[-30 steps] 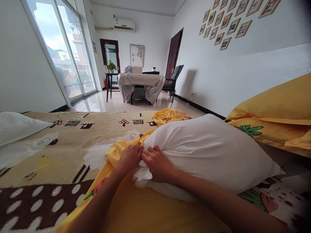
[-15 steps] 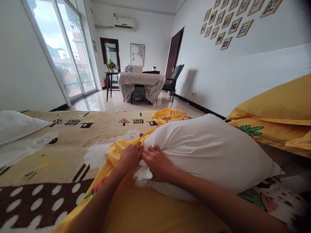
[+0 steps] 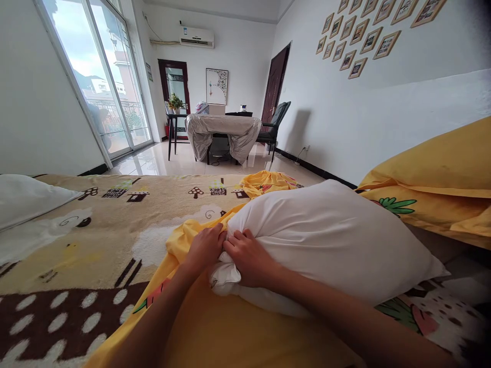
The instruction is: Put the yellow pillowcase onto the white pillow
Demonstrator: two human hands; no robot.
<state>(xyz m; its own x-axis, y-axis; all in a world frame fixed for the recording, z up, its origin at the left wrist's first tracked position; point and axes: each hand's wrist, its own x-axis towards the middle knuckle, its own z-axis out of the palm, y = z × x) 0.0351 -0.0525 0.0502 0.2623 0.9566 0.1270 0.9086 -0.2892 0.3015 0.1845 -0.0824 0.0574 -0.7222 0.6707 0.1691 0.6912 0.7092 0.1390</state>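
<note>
A plump white pillow lies on a yellow cloth, which looks like a pillowcase with a carrot-like print. My right hand is closed on the pillow's gathered left end, and a white bunched corner sticks out below the fingers. Right beside it, my left hand is closed at the same end, with the yellow pillowcase bunched around its fingers. The knuckles of both hands nearly touch. What lies under my left fingertips is partly hidden.
A patterned blanket spreads beneath everything. Another white pillow is at the far left, yellow bedding at the right, and a crumpled yellow cloth at the far edge. Beyond stand a covered table and a black chair.
</note>
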